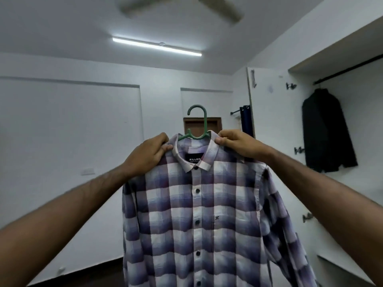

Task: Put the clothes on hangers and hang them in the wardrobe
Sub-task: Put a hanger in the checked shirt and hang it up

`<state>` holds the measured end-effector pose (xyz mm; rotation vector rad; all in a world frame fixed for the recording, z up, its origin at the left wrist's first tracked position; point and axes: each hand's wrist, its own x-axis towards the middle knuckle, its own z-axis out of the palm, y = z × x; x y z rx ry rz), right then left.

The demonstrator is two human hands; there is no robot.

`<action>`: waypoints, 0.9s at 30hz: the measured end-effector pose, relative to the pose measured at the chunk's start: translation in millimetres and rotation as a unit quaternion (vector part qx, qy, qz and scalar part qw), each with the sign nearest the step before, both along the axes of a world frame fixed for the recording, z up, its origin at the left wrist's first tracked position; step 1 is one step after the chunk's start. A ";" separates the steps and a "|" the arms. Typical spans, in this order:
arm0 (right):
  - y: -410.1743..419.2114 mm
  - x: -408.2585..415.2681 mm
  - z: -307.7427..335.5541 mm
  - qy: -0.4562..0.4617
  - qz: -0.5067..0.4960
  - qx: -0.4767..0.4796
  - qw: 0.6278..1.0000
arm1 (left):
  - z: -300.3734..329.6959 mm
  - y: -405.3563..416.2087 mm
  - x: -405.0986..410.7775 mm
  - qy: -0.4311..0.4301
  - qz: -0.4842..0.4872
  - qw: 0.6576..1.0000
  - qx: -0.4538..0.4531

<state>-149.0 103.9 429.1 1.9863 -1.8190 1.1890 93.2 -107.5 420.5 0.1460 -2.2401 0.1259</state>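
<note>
A purple and white checked shirt hangs buttoned in front of me on a green plastic hanger, whose hook sticks up above the collar. My left hand pinches the shirt at its left shoulder beside the collar. My right hand pinches the collar edge at the right shoulder. Both arms are raised, holding the shirt up in mid-air. The hanger's arms are hidden inside the shirt.
The open wardrobe stands to the right, with a dark rail near its top. A black garment hangs from that rail. The wardrobe door is swung open. A white wall and a brown door frame lie behind the shirt.
</note>
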 end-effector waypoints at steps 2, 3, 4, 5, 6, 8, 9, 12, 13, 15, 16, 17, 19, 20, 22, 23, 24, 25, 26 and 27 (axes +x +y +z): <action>8.9 -11.9 39.7 0.015 -0.026 -0.009 0.999 | 32.0 1.3 -18.6 0.004 -0.033 0.999 0.033; 14.0 -19.0 57.6 0.022 -0.036 -0.011 0.999 | 45.7 3.0 -27.3 0.006 -0.047 0.997 0.053; 20.1 -24.9 73.7 0.027 -0.046 -0.013 0.998 | 57.6 4.6 -35.3 0.007 -0.058 0.996 0.071; 26.6 -30.2 88.1 0.026 -0.059 -0.014 0.998 | 67.4 5.0 -42.6 0.004 -0.062 0.995 0.084; 33.4 -34.6 100.7 0.025 -0.073 -0.014 0.997 | 75.2 6.1 -49.2 -0.004 -0.058 0.994 0.089; 45.3 -41.0 120.2 0.029 -0.099 -0.014 0.995 | 85.1 8.6 -62.0 -0.014 -0.020 0.997 0.073; 49.0 -44.1 127.0 0.034 -0.111 -0.013 0.993 | 88.7 9.6 -69.1 -0.004 0.009 0.998 0.056; 57.0 -55.7 139.7 0.044 -0.157 -0.002 0.987 | 97.1 16.3 -93.7 0.074 0.073 0.994 0.029; 58.8 -60.3 143.3 0.051 -0.171 -0.001 0.984 | 98.9 18.2 -103.5 0.095 0.078 0.992 0.029; 63.4 -70.8 150.6 0.066 -0.199 -0.011 0.978 | 104.4 22.5 -122.6 0.110 0.067 0.991 0.039; 66.3 -76.4 153.5 0.069 -0.214 -0.022 0.974 | 107.5 23.8 -131.6 0.110 0.050 0.991 0.049; 69.2 -82.4 155.9 0.070 -0.226 -0.034 0.971 | 110.9 23.3 -140.5 0.105 0.027 0.992 0.066; 73.7 -97.3 157.8 0.067 -0.241 -0.049 0.967 | 114.9 21.3 -158.7 0.080 -0.020 0.992 0.100; 75.0 -106.2 157.4 0.065 -0.246 -0.051 0.966 | 115.5 19.4 -168.3 0.062 -0.037 0.992 0.108; 75.7 -123.8 155.1 0.066 -0.249 -0.052 0.965 | 114.3 14.1 -190.0 0.034 -0.050 0.993 0.105; 75.6 -133.0 154.6 0.066 -0.252 -0.056 0.964 | 114.8 11.3 -201.5 0.024 -0.057 0.993 0.101; 75.5 -141.9 154.3 0.066 -0.257 -0.059 0.962 | 116.0 7.6 -214.3 0.010 -0.071 0.992 0.105; 74.8 -149.9 154.4 0.067 -0.263 -0.062 0.961 | 118.3 3.3 -228.7 -0.007 -0.092 0.989 0.113; 73.6 -157.9 155.1 0.068 -0.270 -0.064 0.958 | 121.7 -0.1 -243.3 -0.023 -0.113 0.986 0.120; 72.5 -168.1 155.2 0.068 -0.275 -0.067 0.957 | 125.3 -3.5 -258.0 -0.035 -0.127 0.984 0.122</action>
